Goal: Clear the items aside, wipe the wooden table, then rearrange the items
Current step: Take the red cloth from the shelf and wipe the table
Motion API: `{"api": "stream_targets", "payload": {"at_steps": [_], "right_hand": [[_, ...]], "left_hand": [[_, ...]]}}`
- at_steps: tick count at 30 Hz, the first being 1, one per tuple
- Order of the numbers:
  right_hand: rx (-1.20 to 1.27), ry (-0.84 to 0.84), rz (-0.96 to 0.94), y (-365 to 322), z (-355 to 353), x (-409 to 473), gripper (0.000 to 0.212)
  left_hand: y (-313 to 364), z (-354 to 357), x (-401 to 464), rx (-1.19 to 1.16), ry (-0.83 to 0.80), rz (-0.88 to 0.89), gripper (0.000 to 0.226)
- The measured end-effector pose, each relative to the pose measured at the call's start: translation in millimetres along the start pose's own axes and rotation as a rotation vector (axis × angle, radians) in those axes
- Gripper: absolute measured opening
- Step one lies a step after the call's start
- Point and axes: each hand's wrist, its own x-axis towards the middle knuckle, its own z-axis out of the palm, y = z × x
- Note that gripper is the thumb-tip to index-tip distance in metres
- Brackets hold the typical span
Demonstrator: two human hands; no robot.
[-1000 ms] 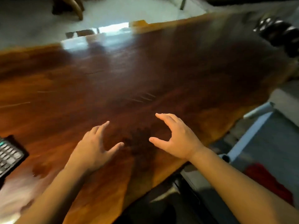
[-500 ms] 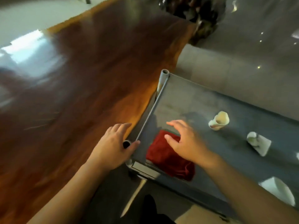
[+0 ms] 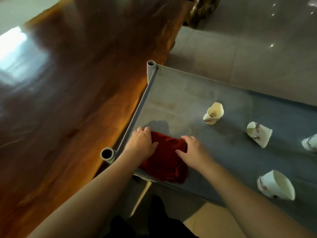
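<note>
A crumpled dark red cloth [image 3: 164,162] lies at the near corner of a grey metal shelf [image 3: 231,152] with tube posts, just beside the glossy brown wooden bench [image 3: 68,100]. The left hand [image 3: 143,140] rests on the cloth's left edge, fingers curled loosely; the right hand [image 3: 193,150] presses its right side, fingers half bent. Four white paper cups show: one upright [image 3: 213,114], three tipped over [image 3: 259,133] [image 3: 310,142] [image 3: 276,185].

table [image 3: 72,86]: glossy wood | cloth [image 3: 164,162]: red plush | shelf [image 3: 188,100]: matt grey
</note>
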Motion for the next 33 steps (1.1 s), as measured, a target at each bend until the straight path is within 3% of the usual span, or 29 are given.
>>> {"api": "stream_targets", "payload": {"at_steps": [2,7,13,18,26,33], "right_hand": [[0.026,0.007,0.042,1.0,4.4,4.0,0.064],[0.109,-0.008,0.068,0.7,4.5,10.7,0.019],[0.294,-0.045,-0.026,-14.1,-12.6,3.3,0.014],[0.386,-0.065,-0.177,-37.6,-31.6,-5.5,0.024],[0.316,-0.285,-0.535,-129.6,-43.3,-9.7,0.024],[0.211,-0.535,-0.765,-225.3,6.3,-44.4,0.015]], "left_hand": [[0.6,-2.4,3.7,-0.012,-0.019,-0.045,0.054],[1.7,-16.4,1.2,-0.129,-0.084,-0.024,0.035],[-6.2,-45.4,-29.2,-0.477,-0.156,0.058,0.03],[-26.1,-64.6,-67.9,-0.739,-0.16,0.073,0.019],[-88.5,-84.3,-149.2,-1.106,0.076,-0.078,0.03],[-152.9,-77.5,-246.6,-1.371,0.338,-0.233,0.032]]}}
